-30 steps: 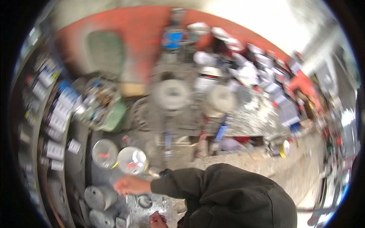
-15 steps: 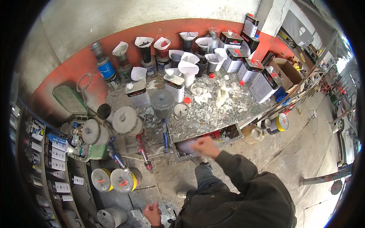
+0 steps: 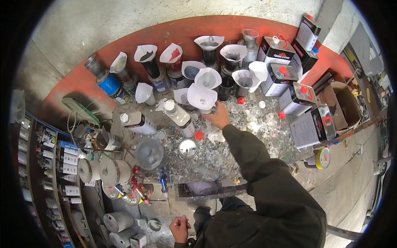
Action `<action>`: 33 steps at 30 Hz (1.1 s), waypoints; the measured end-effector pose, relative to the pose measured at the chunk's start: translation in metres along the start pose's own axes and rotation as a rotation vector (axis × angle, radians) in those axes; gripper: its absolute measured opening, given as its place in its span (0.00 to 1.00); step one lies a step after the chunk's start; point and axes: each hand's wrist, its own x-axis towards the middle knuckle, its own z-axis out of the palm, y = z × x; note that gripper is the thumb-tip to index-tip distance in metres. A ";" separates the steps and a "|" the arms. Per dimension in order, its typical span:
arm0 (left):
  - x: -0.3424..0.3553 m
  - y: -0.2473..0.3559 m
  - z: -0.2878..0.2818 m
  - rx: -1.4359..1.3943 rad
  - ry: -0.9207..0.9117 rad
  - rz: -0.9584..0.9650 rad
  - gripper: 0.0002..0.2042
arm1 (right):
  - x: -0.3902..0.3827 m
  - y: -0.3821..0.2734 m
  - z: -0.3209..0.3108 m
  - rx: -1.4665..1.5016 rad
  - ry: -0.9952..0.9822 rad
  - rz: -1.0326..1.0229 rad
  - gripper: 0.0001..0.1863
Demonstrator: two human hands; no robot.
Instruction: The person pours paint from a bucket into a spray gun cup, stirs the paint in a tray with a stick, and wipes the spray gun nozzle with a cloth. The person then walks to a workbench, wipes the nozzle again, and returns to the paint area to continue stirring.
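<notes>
My right hand (image 3: 218, 117) has its thumb and fingers round the lower part of a pale mixing cup (image 3: 205, 110) on the bench. A white paper strainer (image 3: 202, 96) sits in that cup's mouth and hides most of it. Close behind stand more cups with paper strainers, one of them grey inside (image 3: 207, 78). Left of the hand are a red cap (image 3: 198, 135) and a tall metal can with a white cap (image 3: 179, 118). Down by my body, away from the bench, my left hand (image 3: 180, 228) is closed with curled fingers; whatever it may hold is hidden.
Rectangular solvent cans (image 3: 306, 128) crowd the bench's right end. Spray guns with round cups (image 3: 149, 153) hang at its front left edge. A shelf of boxes (image 3: 68, 169) runs along the left. An open drawer (image 3: 206, 188) juts out below the paint-crusted bench top (image 3: 235, 159).
My right hand has moved from above the open drawer, forward over the bench, and taken hold of the cup with the strainer. My view has shifted closer to the bench. My left hand stays low.
</notes>
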 end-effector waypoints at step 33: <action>0.025 0.041 0.071 0.039 0.086 -0.037 0.13 | 0.002 0.082 -0.200 0.393 0.480 0.151 0.28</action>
